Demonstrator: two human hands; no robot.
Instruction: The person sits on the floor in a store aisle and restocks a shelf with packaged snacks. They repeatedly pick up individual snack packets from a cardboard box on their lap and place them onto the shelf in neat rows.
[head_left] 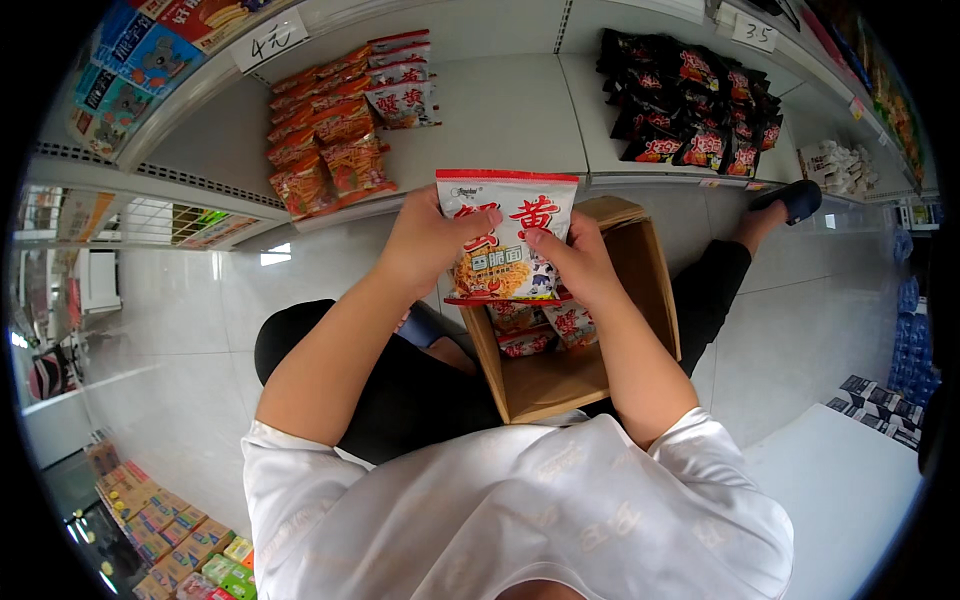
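Clamping both hands on one white snack packet with red seams (pixel 510 205), I've got it upright, face toward the head camera, above the box's far-left part. Key relation: the matching shelf row of white packets (pixel 402 88) sits at 11 o'clock from the grip, left hand (pixel 425 240) nearer. Long axis unclear, packet near square, top seam at 12. Open cardboard box (pixel 645 285) at 4-5 o'clock, more packets (pixel 570 325) inside. Pose: left hand on the 9 o'clock edge, forearm from 7; right hand (pixel 578 262) at 3-4, forearm from 5. Thumbs on front; I can't see most fingers.
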